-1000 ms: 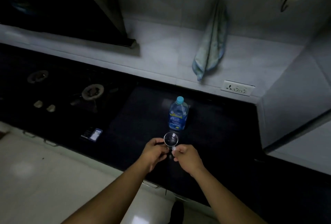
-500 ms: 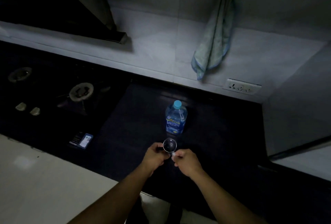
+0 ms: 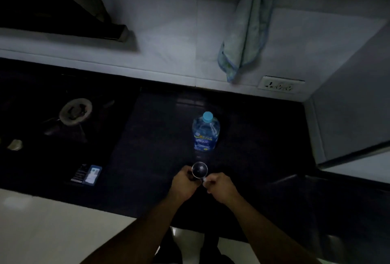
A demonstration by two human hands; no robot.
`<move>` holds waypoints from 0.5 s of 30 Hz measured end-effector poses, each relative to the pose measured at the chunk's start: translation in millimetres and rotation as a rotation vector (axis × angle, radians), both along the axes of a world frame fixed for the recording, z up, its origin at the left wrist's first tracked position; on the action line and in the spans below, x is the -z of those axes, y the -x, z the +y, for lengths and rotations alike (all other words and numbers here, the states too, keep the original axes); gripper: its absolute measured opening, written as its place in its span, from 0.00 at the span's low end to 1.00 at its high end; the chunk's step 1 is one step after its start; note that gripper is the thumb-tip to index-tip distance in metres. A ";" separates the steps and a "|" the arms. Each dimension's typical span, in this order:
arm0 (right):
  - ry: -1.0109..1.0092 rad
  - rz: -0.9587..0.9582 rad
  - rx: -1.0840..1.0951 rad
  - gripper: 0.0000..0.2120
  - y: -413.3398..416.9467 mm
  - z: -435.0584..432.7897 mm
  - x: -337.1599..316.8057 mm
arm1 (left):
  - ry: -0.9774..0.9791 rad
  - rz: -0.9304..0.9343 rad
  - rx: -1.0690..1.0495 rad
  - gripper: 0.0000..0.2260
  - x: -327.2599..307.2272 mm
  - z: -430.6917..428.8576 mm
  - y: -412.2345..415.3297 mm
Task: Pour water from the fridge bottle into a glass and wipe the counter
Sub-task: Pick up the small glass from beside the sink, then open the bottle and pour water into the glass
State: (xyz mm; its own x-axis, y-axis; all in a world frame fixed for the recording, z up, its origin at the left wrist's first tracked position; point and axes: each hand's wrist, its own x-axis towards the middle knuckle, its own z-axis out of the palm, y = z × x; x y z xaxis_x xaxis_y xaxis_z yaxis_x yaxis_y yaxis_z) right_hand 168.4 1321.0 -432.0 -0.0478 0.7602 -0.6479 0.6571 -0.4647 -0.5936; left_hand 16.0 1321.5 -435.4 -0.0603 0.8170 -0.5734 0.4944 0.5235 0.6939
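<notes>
Nothing has really changed: my left hand (image 3: pixel 183 185) curls round the glass (image 3: pixel 199 169), my right hand (image 3: pixel 220 186) pinches its near edge, holding it at the bench (image 3: pixel 147 137) just before the capped bottle (image 3: pixel 205 135). Pouring hasn't begun.

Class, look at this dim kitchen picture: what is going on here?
A person stands at a dark stone counter and holds a small clear drinking glass mouth up, the left hand curled round its side and the right hand pinching its near edge. Just behind it stands a clear plastic water bottle with its blue cap on, so nothing is poured yet. A pale green cloth hangs on the wall, untouched.
</notes>
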 end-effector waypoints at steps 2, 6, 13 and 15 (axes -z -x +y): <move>-0.009 0.008 0.014 0.07 -0.8 -2.2 2.4 | -0.004 0.012 0.020 0.14 -1.3 -0.1 -0.2; -0.015 -0.002 0.033 0.04 -0.9 -2.7 -4.2 | 0.032 -0.040 0.042 0.17 -1.3 1.1 5.2; -0.386 -0.065 0.218 0.22 -18.7 31.9 -70.9 | 0.051 -0.090 0.029 0.23 -19.2 20.5 38.5; -0.617 -0.072 0.235 0.22 -17.2 55.7 -104.5 | 0.017 -0.088 -0.001 0.22 -32.1 37.9 47.2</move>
